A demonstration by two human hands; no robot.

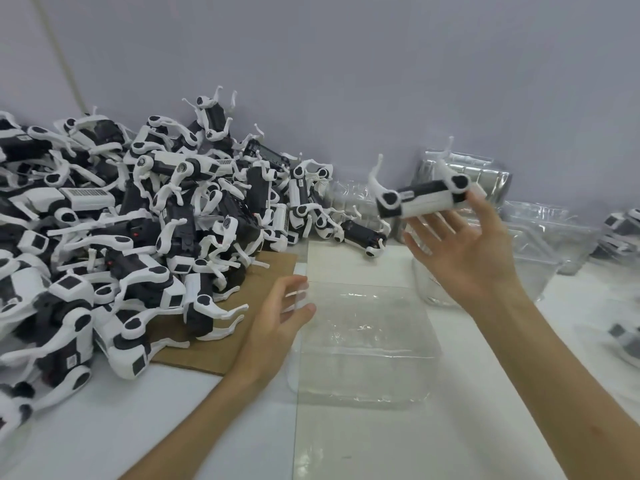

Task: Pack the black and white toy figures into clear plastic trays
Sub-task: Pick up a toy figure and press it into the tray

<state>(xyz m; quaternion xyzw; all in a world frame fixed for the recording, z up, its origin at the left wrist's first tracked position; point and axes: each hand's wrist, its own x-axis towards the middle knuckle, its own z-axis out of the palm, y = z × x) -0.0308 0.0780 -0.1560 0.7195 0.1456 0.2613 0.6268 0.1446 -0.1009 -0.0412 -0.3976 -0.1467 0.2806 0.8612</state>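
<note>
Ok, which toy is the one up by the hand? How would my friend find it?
Start at the big pile of toys on the left, then look right, past the clear tray. There the raised toy sits at the fingertips of the right hand. It alone is up off the table, lying sideways with legs pointing up.

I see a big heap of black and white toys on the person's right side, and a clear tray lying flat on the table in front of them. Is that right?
Not quite. The heap of toys lies on the person's left side, not the right; the head view shows it beside the left hand. The clear tray does lie flat on the table in front of them.
</note>
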